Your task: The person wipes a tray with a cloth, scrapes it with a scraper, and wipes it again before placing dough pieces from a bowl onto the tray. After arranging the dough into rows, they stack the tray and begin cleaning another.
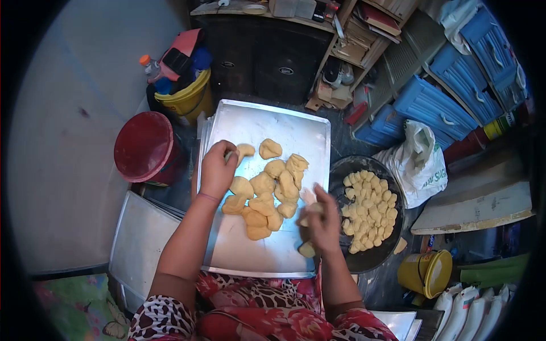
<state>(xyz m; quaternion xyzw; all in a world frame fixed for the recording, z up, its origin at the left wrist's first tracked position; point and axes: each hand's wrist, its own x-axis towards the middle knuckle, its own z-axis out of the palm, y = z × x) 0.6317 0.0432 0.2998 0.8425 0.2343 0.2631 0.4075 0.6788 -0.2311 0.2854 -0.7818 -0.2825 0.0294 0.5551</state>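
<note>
The dough pile (pixel 267 196) sits in the middle of the metal baking tray (pixel 296 122), soft yellow pieces touching and overlapping, with one loose piece (pixel 270 148) lying just beyond them at the far side. Your left hand (pixel 218 170) is at the pile's far left edge, fingers closed on a dough piece (pixel 245 150) that pokes out past your fingertips. Your right hand (pixel 324 219) is over the tray's right rim, blurred, fingers curled around a dough lump (pixel 310 200). Just below that hand another small piece (pixel 307 249) rests near the tray's near right edge.

Right beside the tray, touching its right rim, a dark round pan (pixel 364 261) holds a heap of small dough balls (pixel 369 210). One stray bit (pixel 401 245) lies at the pan's outer edge. To your left, a second tray (pixel 139 244) pokes out from under the first. A red bucket (pixel 143 146) stands off the far left corner, with a yellow bucket (pixel 185 99) behind it stuffed with bottles. On the far right, a white plastic bag (pixel 421 162) leans near blue crates (pixel 443 108), and a small yellow tub (pixel 425 273) stands near the pan's near side.
</note>
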